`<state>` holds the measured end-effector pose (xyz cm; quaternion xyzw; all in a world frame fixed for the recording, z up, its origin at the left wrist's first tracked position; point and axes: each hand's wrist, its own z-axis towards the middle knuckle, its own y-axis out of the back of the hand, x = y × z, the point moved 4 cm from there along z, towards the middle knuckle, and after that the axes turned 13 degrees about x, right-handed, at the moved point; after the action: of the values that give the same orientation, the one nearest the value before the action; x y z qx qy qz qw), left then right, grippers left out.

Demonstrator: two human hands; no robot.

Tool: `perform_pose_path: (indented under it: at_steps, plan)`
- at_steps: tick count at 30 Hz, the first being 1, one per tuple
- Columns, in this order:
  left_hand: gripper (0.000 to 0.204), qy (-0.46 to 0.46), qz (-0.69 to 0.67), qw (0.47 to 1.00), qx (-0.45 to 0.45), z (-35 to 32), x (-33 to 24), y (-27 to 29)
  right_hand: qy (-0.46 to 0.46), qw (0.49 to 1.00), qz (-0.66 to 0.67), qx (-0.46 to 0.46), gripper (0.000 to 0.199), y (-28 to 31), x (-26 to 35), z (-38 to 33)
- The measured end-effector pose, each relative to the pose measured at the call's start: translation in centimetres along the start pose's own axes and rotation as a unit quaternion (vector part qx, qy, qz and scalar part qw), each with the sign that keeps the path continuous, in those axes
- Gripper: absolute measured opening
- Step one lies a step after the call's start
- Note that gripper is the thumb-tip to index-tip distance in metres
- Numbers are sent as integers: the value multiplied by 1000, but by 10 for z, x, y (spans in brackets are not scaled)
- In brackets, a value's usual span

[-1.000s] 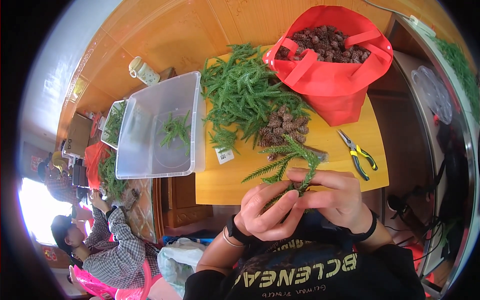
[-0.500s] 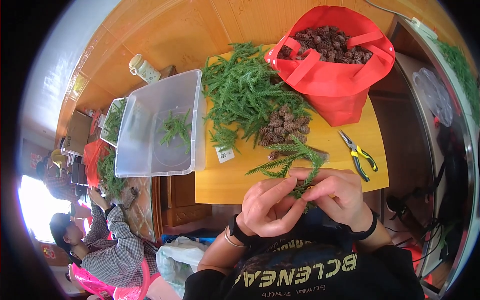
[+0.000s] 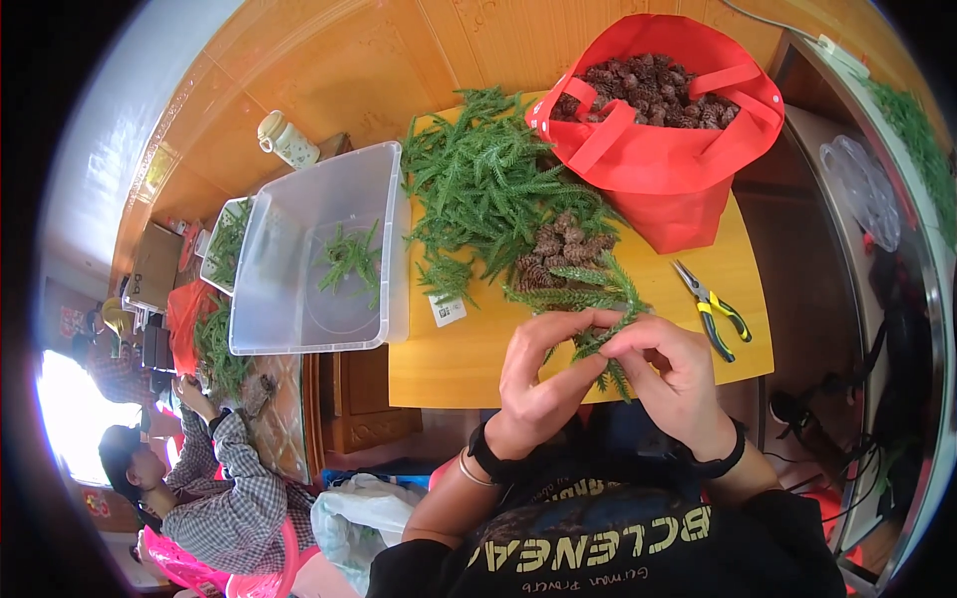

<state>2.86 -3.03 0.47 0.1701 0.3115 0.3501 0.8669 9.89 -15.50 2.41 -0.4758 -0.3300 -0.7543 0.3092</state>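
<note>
Two hands of mine meet over the near edge of the yellow table [image 3: 469,364], and both are pinched shut on the same green sprig [image 3: 598,334]. Far to my left, another person in a checked shirt [image 3: 234,508] bends over their own greenery, well apart from me. Next comes the clear plastic tub [image 3: 299,264], which holds a few loose sprigs, with a pale lidded cup [image 3: 287,140] beyond it. Right of the tub lies the big heap of green branches [image 3: 488,189], and a small cluster of pine cones [image 3: 558,249] sits against its near side.

My left hand [image 3: 543,384] curls its fingers around the sprig's lower stem, thumb pressed in. My right hand [image 3: 673,379] touches the left at the fingertips and grips the same stem from the other side. The sprig's upper fronds fan out above my knuckles, just in front of the cones.

Farther right, yellow-handled pliers [image 3: 713,309] lie on the table, near my right hand but not touching it. Behind them stands the red bag [image 3: 668,159], open and full of pine cones.
</note>
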Motion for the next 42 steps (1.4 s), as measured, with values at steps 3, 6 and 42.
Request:
perform_pose_path:
  at_steps: [3, 6, 42]
  plan:
    - [39, 12, -11, 1000, -11, 5, 4, 1, -23, 1000, 18, 13, 20, -6, -7, -8]
    - [43, 7, -55, 998, -12, 8, 6, -3, -41, 998, 49, 19, 30, -10, -9, -12]
    - [35, 94, -625, 774, 38, -14, 34, 8, -341, 838, -426, -15, 23, 116, -105, -101]
